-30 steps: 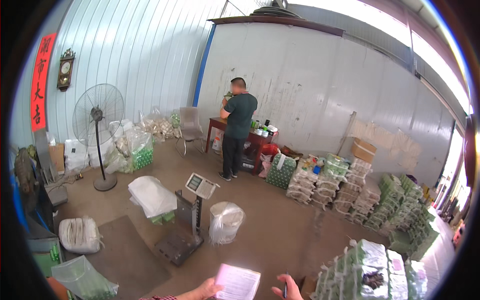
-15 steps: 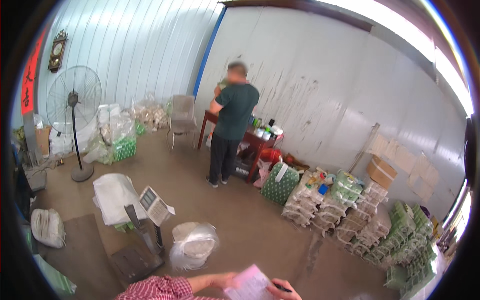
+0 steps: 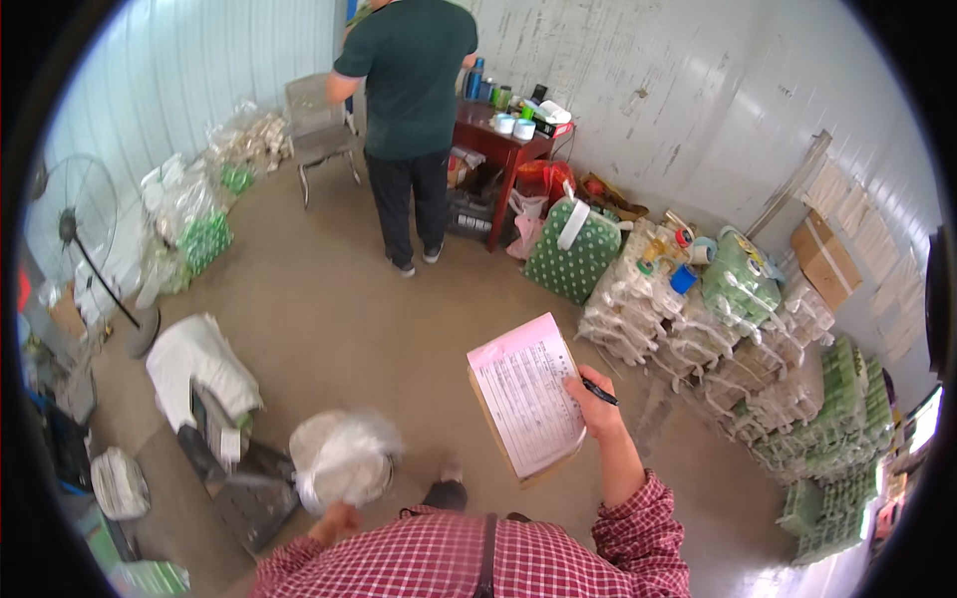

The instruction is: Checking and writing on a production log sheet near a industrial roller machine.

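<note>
My right hand (image 3: 596,403) grips a pad of printed forms (image 3: 523,394), with pink and white sheets on a tan backing, held tilted in front of me. A black pen (image 3: 599,392) is held in the same hand, pointing out past the fingers. My left hand (image 3: 337,522) hangs low at my left side, off the pad, its fingers curled with nothing visible in them. Closest to it is a round, pale bundle (image 3: 334,463) wrapped in clear plastic on the floor.
A platform scale (image 3: 244,498) stands left of the bundle, beside a white sack (image 3: 204,369). Ahead, a person in a dark green shirt (image 3: 414,80) stands at a red-brown desk (image 3: 498,149) near a chair (image 3: 321,130). Wrapped stacks (image 3: 758,349) line the right wall; a fan (image 3: 90,259) stands left.
My left hand has let go of the pad and dropped to my left side. The right hand now holds the pad further up and in view. My view has tilted downward.
</note>
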Available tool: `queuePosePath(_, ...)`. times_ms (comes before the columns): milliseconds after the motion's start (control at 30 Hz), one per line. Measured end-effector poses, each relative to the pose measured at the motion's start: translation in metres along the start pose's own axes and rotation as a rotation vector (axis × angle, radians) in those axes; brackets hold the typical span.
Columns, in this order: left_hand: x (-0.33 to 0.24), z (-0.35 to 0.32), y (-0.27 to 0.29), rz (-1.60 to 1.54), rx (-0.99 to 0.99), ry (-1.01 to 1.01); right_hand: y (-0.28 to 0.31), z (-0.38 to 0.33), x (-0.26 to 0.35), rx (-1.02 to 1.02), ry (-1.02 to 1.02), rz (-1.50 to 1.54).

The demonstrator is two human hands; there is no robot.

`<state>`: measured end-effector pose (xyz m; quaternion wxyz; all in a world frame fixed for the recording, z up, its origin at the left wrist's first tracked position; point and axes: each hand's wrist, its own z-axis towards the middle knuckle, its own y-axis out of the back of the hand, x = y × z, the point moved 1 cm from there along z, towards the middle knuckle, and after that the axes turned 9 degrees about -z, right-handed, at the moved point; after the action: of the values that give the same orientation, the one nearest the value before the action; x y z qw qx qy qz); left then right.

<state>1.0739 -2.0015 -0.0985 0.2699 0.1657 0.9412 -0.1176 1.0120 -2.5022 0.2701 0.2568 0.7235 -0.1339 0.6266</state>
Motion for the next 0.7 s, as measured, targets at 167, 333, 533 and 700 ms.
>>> queuePosePath(167,-0.014,0.118,0.035,1.664,0.186,-0.347,0.051,0.125,0.009,-0.042,0.028,-0.054)
queuePosePath(333,-0.319,0.154,-0.156,0.380,-0.115,-0.083,0.112,0.242,0.001,-0.157,-0.025,-0.080)
queuePosePath(533,-0.491,0.338,-0.246,0.577,-0.218,-0.455,0.150,0.407,-0.027,-0.200,0.201,-0.163)
queuePosePath(700,-0.567,0.313,-0.320,0.944,0.111,-0.424,0.145,0.585,-0.091,-0.255,0.140,-0.217)
